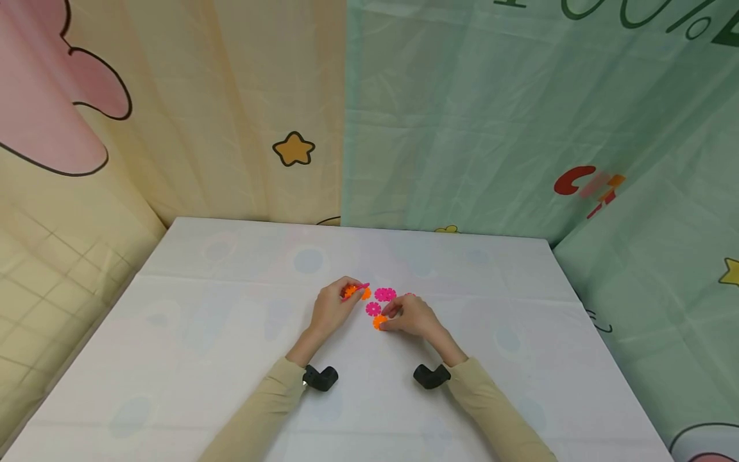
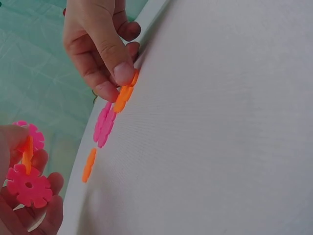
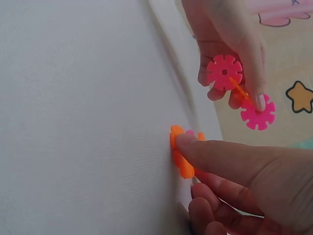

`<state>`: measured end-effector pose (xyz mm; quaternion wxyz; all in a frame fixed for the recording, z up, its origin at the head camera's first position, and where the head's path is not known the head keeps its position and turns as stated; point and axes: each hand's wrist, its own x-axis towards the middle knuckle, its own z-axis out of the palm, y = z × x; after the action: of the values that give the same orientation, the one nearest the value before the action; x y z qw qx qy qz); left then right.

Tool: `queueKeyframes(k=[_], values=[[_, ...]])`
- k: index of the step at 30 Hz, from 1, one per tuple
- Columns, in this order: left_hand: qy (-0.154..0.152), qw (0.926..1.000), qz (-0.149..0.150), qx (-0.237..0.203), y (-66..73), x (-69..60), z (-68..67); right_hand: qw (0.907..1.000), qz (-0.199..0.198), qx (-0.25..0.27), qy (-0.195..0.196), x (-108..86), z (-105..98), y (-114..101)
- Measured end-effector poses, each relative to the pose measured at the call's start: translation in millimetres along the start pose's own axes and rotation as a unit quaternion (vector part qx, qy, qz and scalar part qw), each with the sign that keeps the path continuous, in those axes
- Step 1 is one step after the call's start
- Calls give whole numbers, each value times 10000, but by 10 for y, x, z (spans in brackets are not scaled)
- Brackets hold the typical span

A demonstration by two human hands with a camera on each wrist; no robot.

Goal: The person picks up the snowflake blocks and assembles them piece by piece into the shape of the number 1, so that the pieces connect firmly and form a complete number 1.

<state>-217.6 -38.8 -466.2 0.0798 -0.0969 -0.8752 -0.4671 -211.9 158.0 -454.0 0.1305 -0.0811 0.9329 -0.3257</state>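
- Pink notched discs [image 3: 224, 81], two of them, sit joined by an orange connecting disc [image 3: 239, 89], edge-on between.
- Left hand [image 1: 331, 307]: grip closed on this joined set, raised over the tabletop [image 1: 173, 398]; thumb near the orange, probably leaving much of both pink rims uncovered.
- Right hand [image 1: 417, 317]: grip pinches a lower orange disc [image 3: 186, 169], likely by its rim because it is so thin. Cannot tell if lifted.
- Loose pink disc [image 1: 373, 309], pink cluster [image 1: 385, 294] and loose orange disc [image 1: 366, 294] lie midway between tabletop's left and right edges, short of the far edge; presumably central for either hand's reach.
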Motion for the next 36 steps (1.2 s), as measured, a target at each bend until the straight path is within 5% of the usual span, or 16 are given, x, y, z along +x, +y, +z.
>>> queueKeyframes(k=[18, 36], values=[[-8, 9998, -85, -182, 40, 15, 9, 9977, -435, 337, -397, 74, -27, -33], [-32, 9995, -89, -300, 45, 8, 72, 9883, -529, 1051, 967, 68, -139, -100]])
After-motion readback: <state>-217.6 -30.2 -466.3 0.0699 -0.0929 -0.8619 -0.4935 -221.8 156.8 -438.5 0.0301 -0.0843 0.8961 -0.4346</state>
